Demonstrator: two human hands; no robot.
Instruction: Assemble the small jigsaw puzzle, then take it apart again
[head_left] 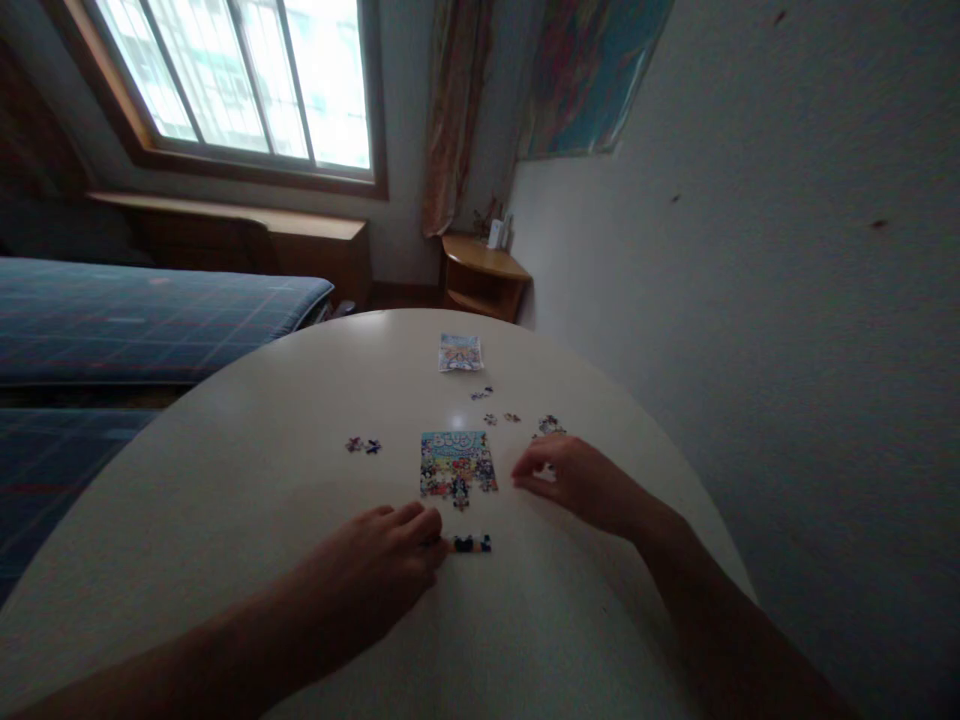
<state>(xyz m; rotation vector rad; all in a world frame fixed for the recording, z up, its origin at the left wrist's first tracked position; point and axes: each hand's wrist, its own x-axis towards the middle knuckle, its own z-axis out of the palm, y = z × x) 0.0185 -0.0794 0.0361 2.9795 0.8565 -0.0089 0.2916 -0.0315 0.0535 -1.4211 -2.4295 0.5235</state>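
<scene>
A small, partly assembled jigsaw puzzle [457,464] lies in the middle of the round white table [300,440]. My left hand [390,555] rests on the table just below it, fingers together, fingertips touching a short joined strip of dark pieces [471,543]. My right hand [574,480] lies to the right of the puzzle, fingers curled over loose pieces; what they hold is hidden. Loose pieces [363,445] lie to the left, and more pieces [495,415] are scattered above the puzzle.
A small picture card or packet [459,352] lies near the table's far edge. A blue plaid bed [135,315] stands to the left. A wooden corner shelf [484,272] and a window [247,75] are behind. A white wall [750,300] runs close along the right.
</scene>
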